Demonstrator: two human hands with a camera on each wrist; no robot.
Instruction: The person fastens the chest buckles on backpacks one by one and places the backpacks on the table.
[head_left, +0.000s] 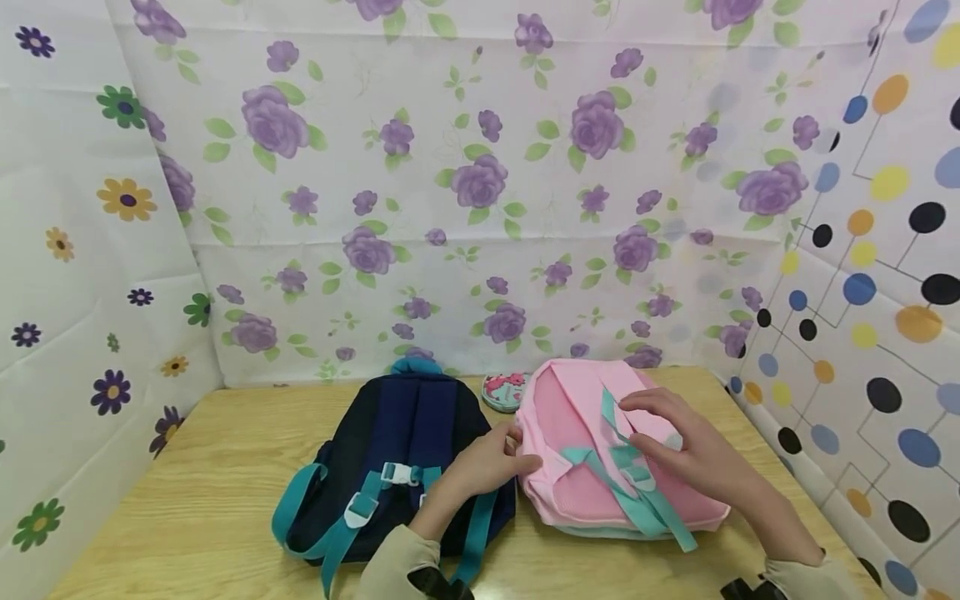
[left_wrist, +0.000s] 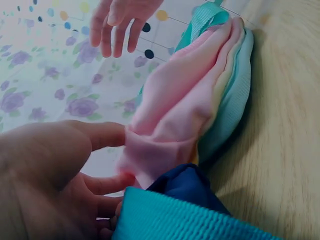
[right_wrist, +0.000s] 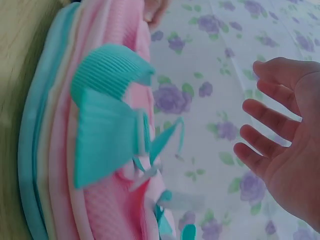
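Note:
A pink backpack with turquoise straps lies on the table, its strap side up. At its left edge my left hand pinches the pink fabric between thumb and fingers, as the left wrist view also shows. My right hand hovers over the backpack's right part, and in the right wrist view its fingers are spread and apart from the bag. Beside the left forearm lies a dark navy backpack with teal straps and white buckles, strap side up.
Behind the two bags sits a small turquoise item with a red pattern, partly hidden by the pink backpack. The wooden table is bordered by a flowered cloth at the back and a dotted cloth on the right.

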